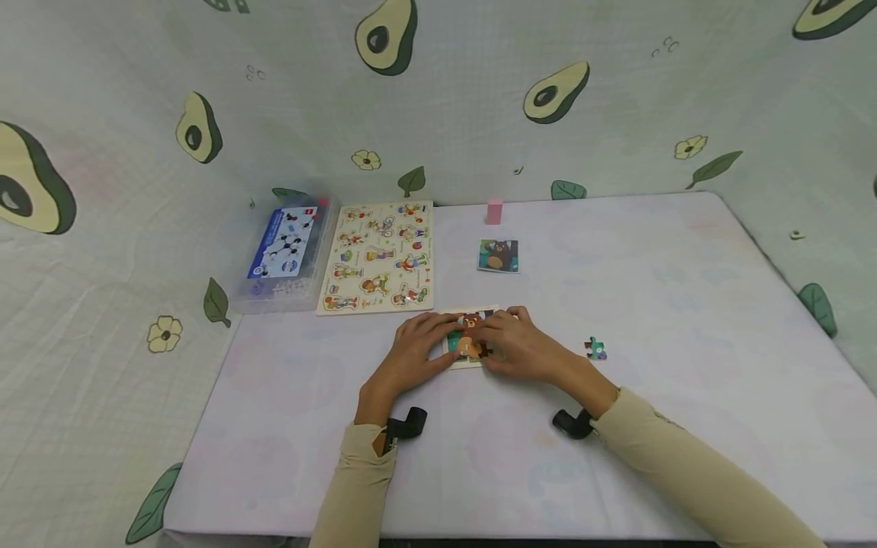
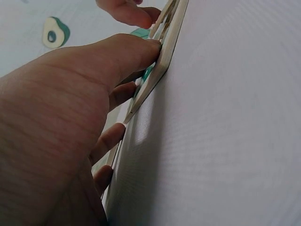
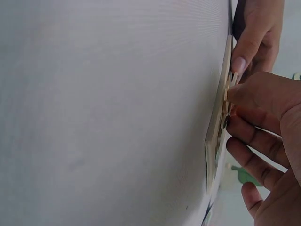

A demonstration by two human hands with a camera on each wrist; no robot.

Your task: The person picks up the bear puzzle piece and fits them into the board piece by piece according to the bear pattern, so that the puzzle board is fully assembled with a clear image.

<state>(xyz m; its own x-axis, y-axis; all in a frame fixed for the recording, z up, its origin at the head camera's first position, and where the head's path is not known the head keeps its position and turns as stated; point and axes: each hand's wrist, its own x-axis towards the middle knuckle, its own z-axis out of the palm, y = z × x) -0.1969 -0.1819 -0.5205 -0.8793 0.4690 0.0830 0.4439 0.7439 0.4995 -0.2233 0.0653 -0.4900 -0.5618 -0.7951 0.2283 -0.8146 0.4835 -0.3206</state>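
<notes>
In the head view a small jigsaw puzzle with a brown bear (image 1: pixel 470 347) lies in its wooden tray (image 1: pixel 467 365) on the table, partly covered by both hands. My left hand (image 1: pixel 415 353) rests on its left side, fingers stretched over the far part. The left thumb (image 2: pixel 143 54) presses at the tray's near edge in the left wrist view. Over the right part is my right hand (image 1: pixel 517 346). It pinches a puzzle piece (image 3: pixel 227 100) between thumb and fingers, slightly raised from the tray in the right wrist view. One loose puzzle piece (image 1: pixel 595 348) lies to the right.
Beyond the puzzle lie a bear picture card (image 1: pixel 498 256) and a pink block (image 1: pixel 494 211). At the back left are a wooden picture board (image 1: pixel 377 259) and a clear plastic box (image 1: pixel 284 255) with a blue label. A cloth with avocado prints hangs behind.
</notes>
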